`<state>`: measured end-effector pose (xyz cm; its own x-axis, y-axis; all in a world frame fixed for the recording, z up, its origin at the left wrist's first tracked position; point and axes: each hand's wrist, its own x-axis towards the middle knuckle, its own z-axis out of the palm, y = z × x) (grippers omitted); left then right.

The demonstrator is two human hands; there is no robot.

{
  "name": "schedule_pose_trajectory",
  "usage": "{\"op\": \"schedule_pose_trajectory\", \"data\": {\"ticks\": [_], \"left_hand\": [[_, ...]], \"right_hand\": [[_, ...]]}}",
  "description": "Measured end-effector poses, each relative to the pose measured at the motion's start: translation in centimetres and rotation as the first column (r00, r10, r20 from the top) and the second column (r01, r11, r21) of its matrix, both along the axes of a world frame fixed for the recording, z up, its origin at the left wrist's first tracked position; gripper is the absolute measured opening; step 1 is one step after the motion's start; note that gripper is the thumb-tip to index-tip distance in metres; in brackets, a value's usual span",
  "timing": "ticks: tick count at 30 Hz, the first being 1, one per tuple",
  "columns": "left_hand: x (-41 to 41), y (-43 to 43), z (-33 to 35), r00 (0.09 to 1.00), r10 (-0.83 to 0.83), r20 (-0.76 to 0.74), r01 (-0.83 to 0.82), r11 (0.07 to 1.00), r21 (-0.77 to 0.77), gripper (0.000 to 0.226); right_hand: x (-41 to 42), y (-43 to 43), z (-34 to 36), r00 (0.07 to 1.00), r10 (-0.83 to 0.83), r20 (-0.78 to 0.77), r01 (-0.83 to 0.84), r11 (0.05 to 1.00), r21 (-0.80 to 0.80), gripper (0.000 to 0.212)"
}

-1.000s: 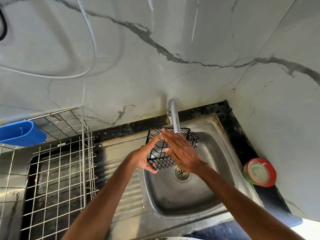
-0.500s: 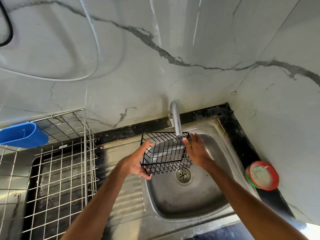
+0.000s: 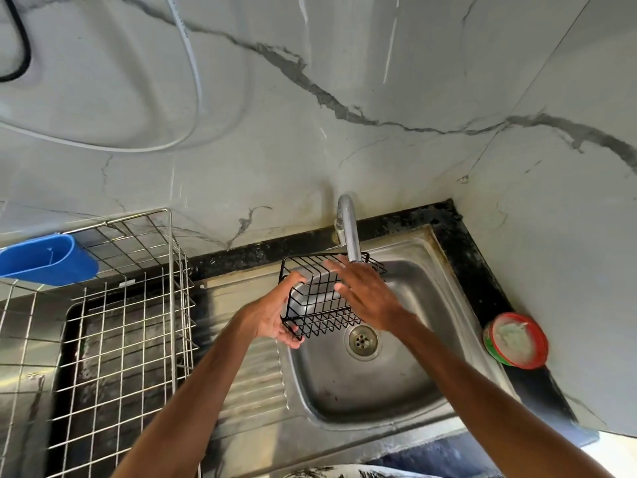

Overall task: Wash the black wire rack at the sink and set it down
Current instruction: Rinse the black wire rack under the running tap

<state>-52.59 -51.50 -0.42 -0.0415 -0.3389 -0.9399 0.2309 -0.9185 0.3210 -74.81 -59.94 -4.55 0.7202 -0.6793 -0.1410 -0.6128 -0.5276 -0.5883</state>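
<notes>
At the frame's left, a blue holder [image 3: 44, 258] is hung on a silver wire dish rack [image 3: 131, 305]. At centre, the black wire rack [image 3: 320, 319] is held over the sink [image 3: 379, 391], below the tap [image 3: 348, 229]. Its left end is gripped by the left hand [image 3: 272, 319], and the right hand [image 3: 368, 298] is laid on it, fingers spread. A red-rimmed tub [image 3: 517, 339] is seen at right.

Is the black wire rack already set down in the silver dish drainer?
No, the left hand grips the black wire rack above the sink, under the faucet, with the right hand flat against it.
</notes>
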Motion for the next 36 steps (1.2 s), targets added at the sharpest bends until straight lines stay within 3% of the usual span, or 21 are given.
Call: {"op": "schedule_pose_trajectory", "data": {"ticks": [3, 6, 8, 11, 14, 18, 22, 25, 27, 31, 34, 36], "left_hand": [[-0.1, 0.0, -0.1, 1.0, -0.021, 0.011, 0.021, 1.0, 0.008, 0.113], [-0.1, 0.4, 0.3, 0.999, -0.003, -0.033, 0.004, 1.0, 0.023, 0.129], [-0.1, 0.6, 0.3, 0.997, 0.008, -0.08, -0.005, 0.999, 0.041, 0.132], [0.3, 0.8, -0.1, 0.987, 0.027, -0.161, -0.016, 0.998, 0.067, 0.126], [0.8, 1.0, -0.2, 0.975, 0.023, -0.221, -0.013, 0.999, 0.045, 0.109], [1.0, 0.9, -0.4, 0.982, 0.02, -0.189, -0.016, 1.0, 0.022, 0.112], [0.4, 0.6, -0.6, 0.992, -0.089, -0.086, 0.094, 0.994, 0.058, 0.143], [-0.3, 0.3, -0.3, 0.985, -0.17, 0.028, 0.168, 0.982, 0.083, 0.154], [-0.9, 0.1, 0.3, 0.964, -0.246, 0.106, 0.237, 0.968, 0.089, 0.146], [-2.1, 0.5, 1.3, 0.894, -0.301, 0.331, 0.357, 0.926, -0.121, 0.111], [-1.8, 1.3, 0.4, 0.89, -0.231, 0.394, 0.36, 0.886, -0.293, 0.131], [-1.4, 1.8, -0.5, 0.884, -0.18, 0.432, 0.342, 0.879, -0.334, 0.127]], "right_hand": [[-3.5, -2.0, -2.0, 0.979, -0.18, -0.091, 0.194, 0.966, 0.173, 0.062], [-5.1, -2.8, -2.5, 0.96, -0.279, -0.019, 0.265, 0.887, 0.379, 0.07], [-4.9, -2.8, -2.3, 0.919, -0.395, 0.002, 0.343, 0.803, 0.488, 0.087], [-4.4, -3.1, -1.9, 0.831, -0.557, -0.008, 0.433, 0.637, 0.637, 0.1], [-4.8, -3.5, -2.1, 0.808, -0.589, 0.006, 0.355, 0.497, 0.792, 0.106], [-4.7, -4.1, -3.0, 0.784, -0.62, -0.002, 0.374, 0.47, 0.799, 0.109], [-4.6, -3.5, -3.0, 0.727, -0.687, -0.024, 0.434, 0.431, 0.791, 0.064], [-5.2, -2.9, -3.4, 0.714, -0.698, -0.062, 0.471, 0.413, 0.779, 0.077], [-5.8, -2.7, -3.7, 0.709, -0.701, -0.079, 0.486, 0.404, 0.775, 0.08], [-6.8, -2.5, -3.7, 0.702, -0.704, -0.106, 0.492, 0.372, 0.787, 0.069], [-7.2, -2.4, -3.5, 0.707, -0.695, -0.13, 0.5, 0.36, 0.788, 0.082], [-7.1, -2.5, -3.1, 0.714, -0.688, -0.132, 0.502, 0.371, 0.781, 0.079]]}}
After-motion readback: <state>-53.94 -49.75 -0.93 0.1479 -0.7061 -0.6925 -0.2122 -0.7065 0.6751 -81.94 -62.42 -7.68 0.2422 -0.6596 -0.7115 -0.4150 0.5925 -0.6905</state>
